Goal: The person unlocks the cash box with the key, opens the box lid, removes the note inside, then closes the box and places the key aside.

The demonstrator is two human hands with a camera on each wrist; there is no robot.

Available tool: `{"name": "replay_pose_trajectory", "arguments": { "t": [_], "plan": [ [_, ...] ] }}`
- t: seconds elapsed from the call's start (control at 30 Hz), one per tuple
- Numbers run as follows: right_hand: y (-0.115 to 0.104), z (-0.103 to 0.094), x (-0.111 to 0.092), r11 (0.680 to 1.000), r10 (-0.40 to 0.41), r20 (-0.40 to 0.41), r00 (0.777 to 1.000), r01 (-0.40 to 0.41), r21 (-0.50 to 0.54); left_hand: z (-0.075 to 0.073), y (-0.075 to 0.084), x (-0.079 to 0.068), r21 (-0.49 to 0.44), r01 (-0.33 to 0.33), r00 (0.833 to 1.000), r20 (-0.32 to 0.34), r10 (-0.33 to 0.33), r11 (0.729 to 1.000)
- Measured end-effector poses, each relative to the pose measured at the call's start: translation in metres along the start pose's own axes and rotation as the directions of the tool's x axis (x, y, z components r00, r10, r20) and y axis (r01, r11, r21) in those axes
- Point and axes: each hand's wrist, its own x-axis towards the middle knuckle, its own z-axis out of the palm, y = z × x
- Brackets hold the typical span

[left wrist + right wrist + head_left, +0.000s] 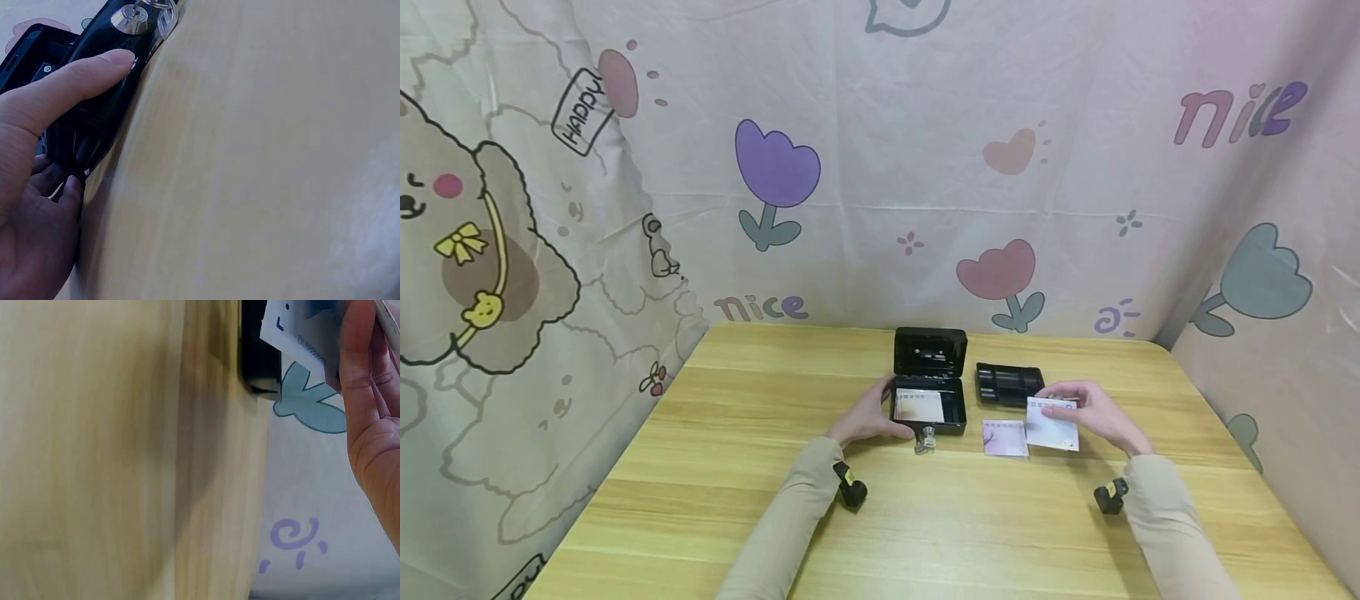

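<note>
A small black cash box stands on the table with its lid raised. My left hand grips its left front corner, the thumb along the front wall and the fingers at the side. Keys hang from the silver lock. Inside the box lies a pale banknote. My right hand pinches a bluish-white banknote above the table, right of the box; printed characters show on it in the right wrist view. Beside it a pinkish-purple banknote lies flat.
Behind the banknotes sits a black compartment tray, to the right of the cash box. The wooden table ends at a patterned cloth backdrop, which also hangs along both sides.
</note>
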Motion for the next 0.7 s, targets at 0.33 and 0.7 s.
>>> {"name": "replay_pose_trajectory", "arguments": {
  "t": [0.33,0.7],
  "plan": [
    [0.007,-0.004,-0.004,0.999,0.022,0.033,0.999,-0.022,-0.024,0.000,-0.001,0.000,0.015,0.000,1.000,-0.004,0.000,1.000],
    [0.013,-0.001,0.000,0.989,0.073,0.054,0.996,-0.066,-0.130,0.000,0.001,-0.001,0.004,-0.003,1.000,-0.004,0.003,1.000]
  ]
}}
